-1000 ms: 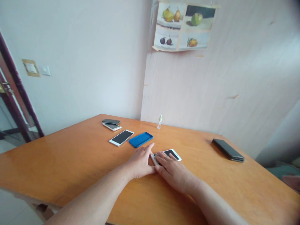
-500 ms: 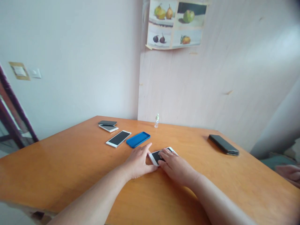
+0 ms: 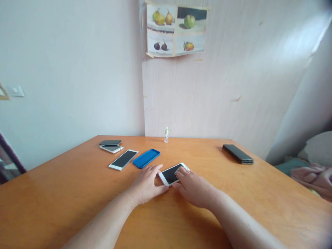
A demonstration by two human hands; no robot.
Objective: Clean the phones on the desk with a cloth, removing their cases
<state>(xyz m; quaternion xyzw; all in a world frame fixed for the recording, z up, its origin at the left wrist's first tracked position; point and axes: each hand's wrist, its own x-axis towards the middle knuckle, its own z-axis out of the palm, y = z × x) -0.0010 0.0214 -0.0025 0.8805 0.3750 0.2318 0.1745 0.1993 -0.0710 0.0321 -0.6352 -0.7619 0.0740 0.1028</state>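
A white smartphone point(image 3: 168, 175) with a dark screen lies face up on the table. My left hand point(image 3: 146, 185) steadies its left end, the thumb at the near corner and the fingers at the far edge. Under the fingertips of my right hand point(image 3: 193, 185) is a small pale wipe point(image 3: 177, 172), pressed on the right part of the screen. Most of the wipe is hidden by the fingers. Just beyond my left hand sits an empty blue phone case point(image 3: 146, 158), with another white smartphone point(image 3: 123, 159) to its left.
At the table's point(image 3: 85, 193) far left, a dark phone point(image 3: 110, 142) rests partly on a white phone point(image 3: 111, 148). A small clear spray bottle point(image 3: 166, 136) stands near the wall. Toward the right edge lies a black wallet-like case point(image 3: 238, 154). A fruit poster point(image 3: 176, 31) hangs above.
My right hand has slid with the wipe toward the phone's right end, uncovering more screen. My left hand keeps its place on the phone. The camera view has turned to the right.
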